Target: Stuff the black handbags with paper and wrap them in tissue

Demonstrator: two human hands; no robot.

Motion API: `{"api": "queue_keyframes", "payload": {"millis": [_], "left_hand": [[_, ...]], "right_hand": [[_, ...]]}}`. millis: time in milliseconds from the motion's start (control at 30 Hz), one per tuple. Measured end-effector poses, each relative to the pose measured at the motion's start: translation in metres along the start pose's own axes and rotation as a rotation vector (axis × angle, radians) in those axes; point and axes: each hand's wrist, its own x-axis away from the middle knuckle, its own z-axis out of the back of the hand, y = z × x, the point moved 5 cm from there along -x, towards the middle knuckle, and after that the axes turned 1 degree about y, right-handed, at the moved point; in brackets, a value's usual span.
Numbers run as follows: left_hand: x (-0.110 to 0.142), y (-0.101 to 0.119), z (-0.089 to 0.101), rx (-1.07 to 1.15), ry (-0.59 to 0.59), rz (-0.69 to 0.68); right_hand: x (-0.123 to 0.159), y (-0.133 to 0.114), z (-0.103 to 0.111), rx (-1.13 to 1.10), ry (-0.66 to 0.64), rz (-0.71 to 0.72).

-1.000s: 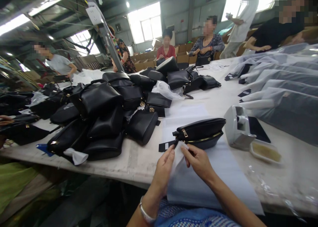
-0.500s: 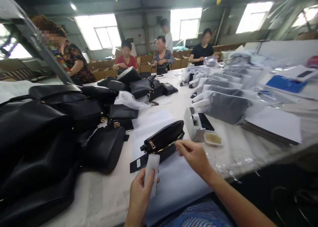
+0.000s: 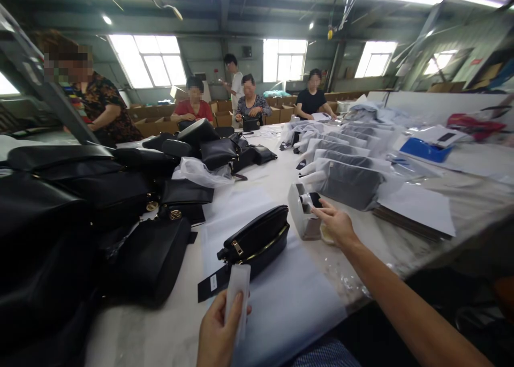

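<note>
My left hand (image 3: pixel 217 332) is low at the table's front edge, closed round a small folded white paper strip (image 3: pixel 236 295) held upright. Just beyond it lies a small black zip pouch (image 3: pixel 257 241) with gold zippers and a black hang tag (image 3: pixel 212 284), resting on a white paper sheet (image 3: pixel 289 297). My right hand (image 3: pixel 335 223) is stretched out to the right, fingers reaching onto a white tape dispenser (image 3: pixel 300 217) and covering a small shallow dish beside it. Whether it grips anything is not clear.
A heap of black handbags (image 3: pixel 100 206) fills the left of the table. Rows of bags wrapped in grey-white covers (image 3: pixel 345 177) lie at the right, with paper sheets (image 3: pixel 417 209) and a blue tray (image 3: pixel 425 149) beyond. Several people sit or stand along the far end.
My right hand left the pouch and reached right to the tape dispenser. My left hand kept the white strip and dropped a little lower. The view swung right.
</note>
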Motion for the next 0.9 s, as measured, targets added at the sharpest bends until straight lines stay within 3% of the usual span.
{"api": "queue_keyframes", "payload": {"millis": [100, 167, 300, 400, 600, 733, 800, 900], "left_hand": [[0.000, 0.000, 0.000, -0.006, -0.002, -0.003], [0.000, -0.001, 0.000, 0.002, -0.005, 0.004], [-0.001, -0.007, 0.001, 0.035, -0.002, 0.048], [-0.002, -0.010, 0.001, 0.055, -0.012, 0.059], [-0.002, -0.010, 0.002, 0.051, -0.072, 0.046], [-0.003, -0.011, 0.002, 0.035, -0.088, 0.030], [-0.002, -0.010, 0.002, 0.039, -0.086, 0.026], [0.000, -0.008, 0.001, 0.031, -0.083, 0.004]], "right_hand": [[0.024, -0.013, 0.009, -0.164, 0.077, 0.015], [0.042, -0.011, 0.011, -0.309, 0.085, -0.073], [0.072, 0.016, -0.001, -0.558, -0.014, -0.363], [0.075, 0.035, -0.008, -0.545, -0.024, -0.425], [0.062, 0.046, -0.005, -0.431, 0.006, -0.366], [0.073, 0.048, 0.005, -0.338, -0.006, -0.333], [0.084, 0.041, 0.009, -0.276, -0.043, -0.290], [0.105, 0.009, 0.005, -0.132, -0.192, -0.084]]}}
